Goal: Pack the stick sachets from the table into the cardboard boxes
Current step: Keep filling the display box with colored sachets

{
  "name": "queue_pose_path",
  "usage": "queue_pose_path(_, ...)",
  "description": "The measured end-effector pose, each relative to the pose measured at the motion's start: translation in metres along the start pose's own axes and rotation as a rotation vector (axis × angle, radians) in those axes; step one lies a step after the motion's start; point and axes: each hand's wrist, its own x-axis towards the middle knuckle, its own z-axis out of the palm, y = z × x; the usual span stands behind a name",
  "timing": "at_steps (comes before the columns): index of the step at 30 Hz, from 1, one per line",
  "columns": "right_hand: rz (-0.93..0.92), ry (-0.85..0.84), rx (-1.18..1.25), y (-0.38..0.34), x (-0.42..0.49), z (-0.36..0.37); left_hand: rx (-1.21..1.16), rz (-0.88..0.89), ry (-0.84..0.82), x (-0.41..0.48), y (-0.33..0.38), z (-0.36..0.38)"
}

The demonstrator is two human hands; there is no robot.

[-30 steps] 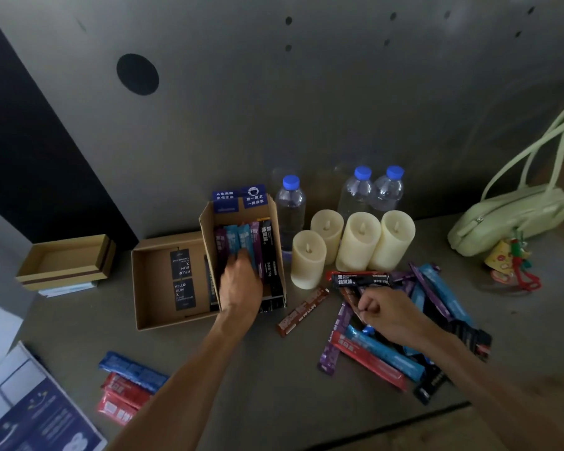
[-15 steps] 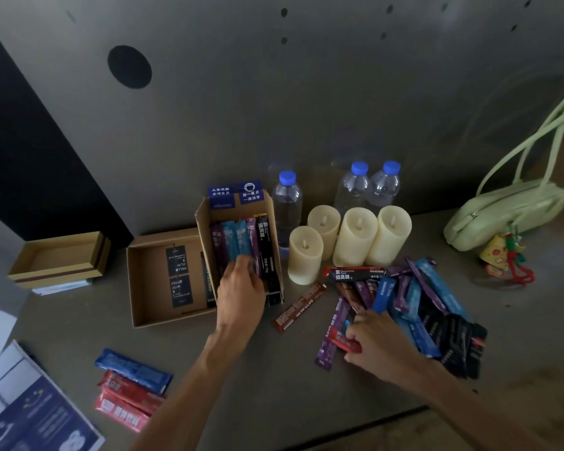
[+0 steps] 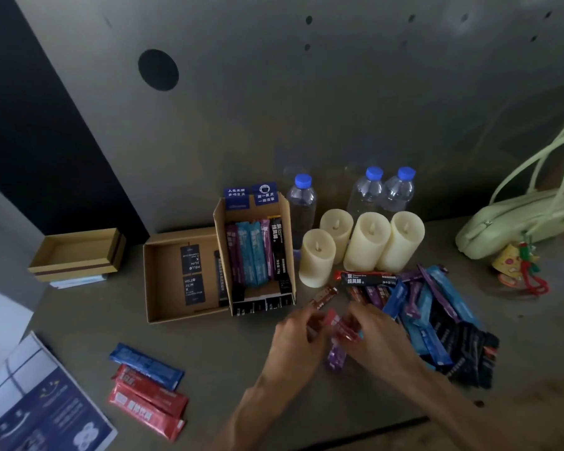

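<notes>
Both of my hands meet over the table in front of the boxes. My right hand (image 3: 376, 336) pinches a red stick sachet (image 3: 337, 323), and my left hand (image 3: 298, 335) grips its other end; the spot is blurred. A purple sachet (image 3: 336, 357) lies just below them. The open upright cardboard box (image 3: 220, 242) holds purple, teal and black sachets standing in a row. A flat cardboard box (image 3: 163, 288) beside it holds black cards. A loose pile of sachets (image 3: 436, 315) spreads to the right, with a brown sachet (image 3: 323, 297) nearer the box.
Several cream candles (image 3: 365, 242) and three water bottles (image 3: 301, 206) stand behind the pile. A green bag (image 3: 514, 219) lies far right. Blue and red sachets (image 3: 147, 390) and a booklet (image 3: 43, 408) lie front left, with a small box (image 3: 75, 252) far left.
My left hand left the upright box and came down right to meet my right hand. My right hand lifted a red sachet off the pile's left edge toward it.
</notes>
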Motion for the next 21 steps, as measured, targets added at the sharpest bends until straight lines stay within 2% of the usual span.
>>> queue_pose_path(4, -0.084, 0.062, 0.152, -0.015, -0.001, 0.003, 0.056, 0.053, -0.019, 0.001, 0.001, -0.009)
queue_pose_path(9, -0.032, -0.075, 0.469, -0.024, -0.001, 0.010, 0.007, 0.047, 0.053, 0.000, -0.001, -0.031)
queue_pose_path(13, 0.033, -0.161, 0.521, -0.023, -0.004, 0.019, -0.026, 0.011, 0.087, 0.002, -0.006, -0.045)
queue_pose_path(21, 0.086, -0.163, 0.599, -0.038, 0.003, 0.025, -0.028, -0.057, 0.043, 0.001, -0.009, -0.051)
